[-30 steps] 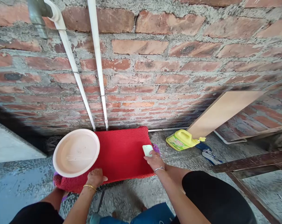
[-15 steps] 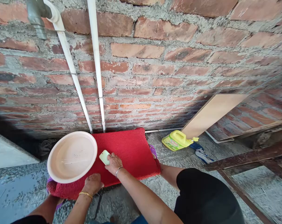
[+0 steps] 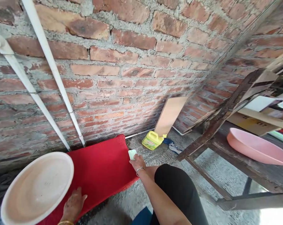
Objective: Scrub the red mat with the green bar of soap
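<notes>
The right hand point(image 3: 138, 162) grips a pale green soap bar point(image 3: 132, 153) at the red mat's point(image 3: 101, 168) far edge, while the left hand point(image 3: 73, 203) lies flat, fingers spread, on the mat's near side beside a pink basin point(image 3: 36, 187).

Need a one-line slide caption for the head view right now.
Right hand presses pale green soap bar at red mat edge; left hand rests on mat beside round basin.

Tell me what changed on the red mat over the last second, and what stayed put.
The right hand, gripping the pale green soap bar, swept from the red mat's right edge to beside the basin, then back to the right edge. The left hand stayed pressed on the mat's near edge, the basin on its left end, and the yellow jug by the wall.
</notes>
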A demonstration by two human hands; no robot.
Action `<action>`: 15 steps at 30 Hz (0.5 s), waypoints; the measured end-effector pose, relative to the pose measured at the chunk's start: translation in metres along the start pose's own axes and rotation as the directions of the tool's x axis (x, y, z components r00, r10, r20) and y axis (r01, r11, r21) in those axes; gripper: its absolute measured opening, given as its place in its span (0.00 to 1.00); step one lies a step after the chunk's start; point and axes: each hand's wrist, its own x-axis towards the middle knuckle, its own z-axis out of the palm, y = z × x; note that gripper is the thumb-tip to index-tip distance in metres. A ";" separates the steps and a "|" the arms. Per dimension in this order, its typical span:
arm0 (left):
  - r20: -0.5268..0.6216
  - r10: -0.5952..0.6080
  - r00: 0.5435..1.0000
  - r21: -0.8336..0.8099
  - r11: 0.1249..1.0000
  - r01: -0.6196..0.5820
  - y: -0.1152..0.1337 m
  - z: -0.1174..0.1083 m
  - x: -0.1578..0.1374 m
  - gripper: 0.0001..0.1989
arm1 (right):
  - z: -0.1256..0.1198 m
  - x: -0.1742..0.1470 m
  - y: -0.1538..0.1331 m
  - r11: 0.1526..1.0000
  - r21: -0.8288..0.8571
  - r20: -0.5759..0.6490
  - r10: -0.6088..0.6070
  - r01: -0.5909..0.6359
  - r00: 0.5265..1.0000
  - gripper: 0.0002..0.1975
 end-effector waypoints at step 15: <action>-0.745 0.124 0.655 0.136 0.990 -0.034 -0.005 0.055 0.011 0.24 | 0.117 -0.056 -0.187 0.794 0.076 0.267 -0.600 0.604 0.754 0.19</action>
